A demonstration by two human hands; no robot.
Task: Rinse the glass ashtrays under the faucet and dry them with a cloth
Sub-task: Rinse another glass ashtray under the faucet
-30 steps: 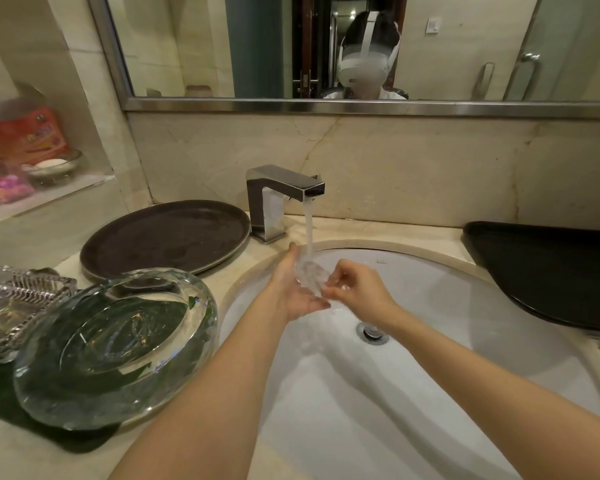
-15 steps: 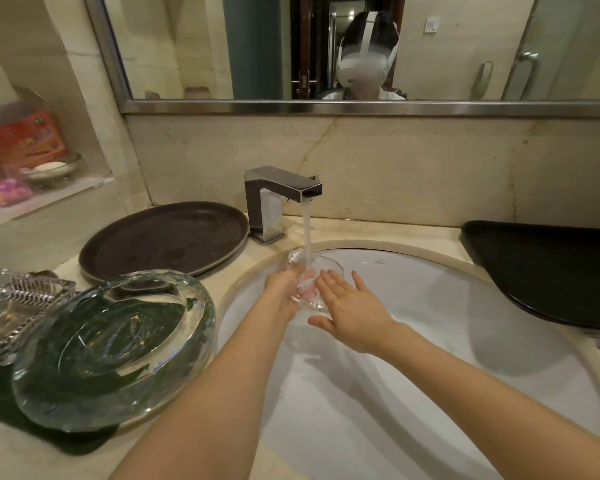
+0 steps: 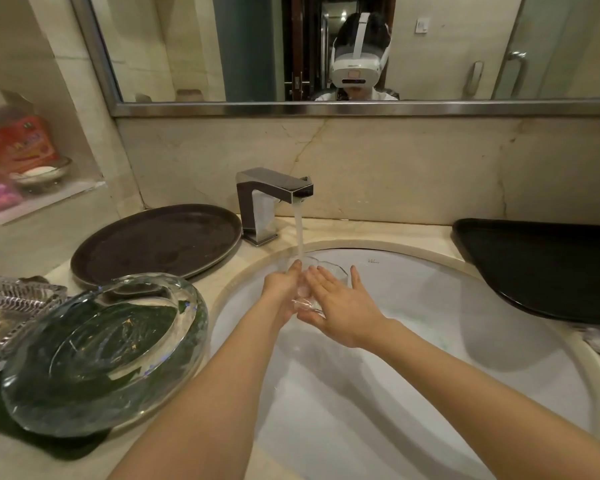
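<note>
A small clear glass ashtray (image 3: 329, 270) is under the running water from the chrome faucet (image 3: 274, 202), over the white sink (image 3: 430, 341). My left hand (image 3: 281, 292) holds the ashtray from the left side. My right hand (image 3: 340, 303) lies flat against it with straight fingers. Much of the ashtray is hidden between the hands. A large round glass ashtray (image 3: 101, 351) rests on a dark green cloth (image 3: 0, 407) on the counter to the left. A ribbed square glass ashtray (image 3: 11, 313) sits beside it at the far left.
A round brown tray (image 3: 156, 244) lies left of the faucet. A black tray (image 3: 548, 268) occupies the counter at the right. A wall niche at the left holds a red packet (image 3: 18, 143) and a soap dish (image 3: 42, 173). A mirror hangs above the backsplash.
My right hand went from pinching the small ashtray to lying flat with fingers spread against it. Both hands shifted slightly up under the stream.
</note>
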